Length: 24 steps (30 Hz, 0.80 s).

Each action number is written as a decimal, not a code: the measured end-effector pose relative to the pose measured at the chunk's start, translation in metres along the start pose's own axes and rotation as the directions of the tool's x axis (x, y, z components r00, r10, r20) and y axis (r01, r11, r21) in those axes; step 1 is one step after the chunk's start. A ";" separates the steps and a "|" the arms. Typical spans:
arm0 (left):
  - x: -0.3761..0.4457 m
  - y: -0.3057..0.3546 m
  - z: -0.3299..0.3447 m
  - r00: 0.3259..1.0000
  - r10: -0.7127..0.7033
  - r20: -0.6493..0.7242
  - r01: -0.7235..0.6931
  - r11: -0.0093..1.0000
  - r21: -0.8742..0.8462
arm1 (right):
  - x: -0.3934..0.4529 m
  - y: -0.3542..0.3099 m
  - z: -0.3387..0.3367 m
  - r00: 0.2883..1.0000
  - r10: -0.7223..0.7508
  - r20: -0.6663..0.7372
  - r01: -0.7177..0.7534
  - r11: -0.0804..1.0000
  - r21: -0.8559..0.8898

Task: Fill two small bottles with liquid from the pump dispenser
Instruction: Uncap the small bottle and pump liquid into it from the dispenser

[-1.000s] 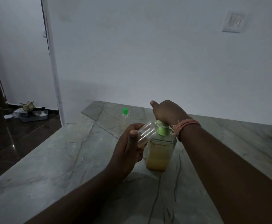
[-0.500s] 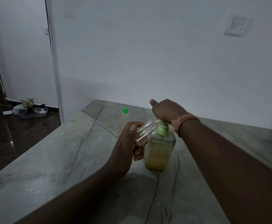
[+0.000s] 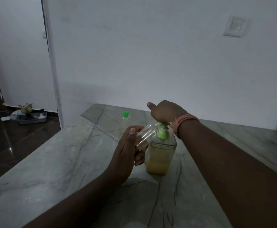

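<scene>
A clear pump dispenser (image 3: 160, 155) with a green collar and yellow liquid stands on the marble counter (image 3: 55, 165). My right hand (image 3: 165, 111) rests on top of its pump head, thumb sticking out to the left. My left hand (image 3: 129, 150) holds a small clear bottle (image 3: 146, 136) tilted, its mouth at the pump's spout; a little liquid lies in its lower end. A second small bottle (image 3: 125, 120) with a green cap stands upright farther back on the counter.
A white wall runs behind the counter, with a switch plate (image 3: 235, 27) high on the right. The counter's left edge drops to a dark floor, where a tray with clutter (image 3: 30, 116) lies by a doorway.
The pump head has risen a little under my right hand. My left hand keeps the small bottle at the spout. The view has shifted slightly.
</scene>
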<state>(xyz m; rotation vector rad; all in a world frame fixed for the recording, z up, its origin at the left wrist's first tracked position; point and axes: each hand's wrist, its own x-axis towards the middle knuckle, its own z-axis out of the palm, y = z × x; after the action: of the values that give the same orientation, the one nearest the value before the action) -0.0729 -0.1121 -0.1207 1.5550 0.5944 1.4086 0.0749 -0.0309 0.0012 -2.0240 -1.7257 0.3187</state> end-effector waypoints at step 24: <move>0.001 -0.001 -0.001 0.999 -0.016 -0.027 0.015 0.999 -0.038 | -0.009 -0.003 -0.004 0.999 -0.023 0.041 0.023 1.000 0.001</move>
<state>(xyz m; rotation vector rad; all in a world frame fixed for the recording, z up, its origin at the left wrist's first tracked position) -0.0730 -0.1110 -0.1214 1.5001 0.5916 1.4239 0.0725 -0.0397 0.0052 -2.0089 -1.7714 0.3557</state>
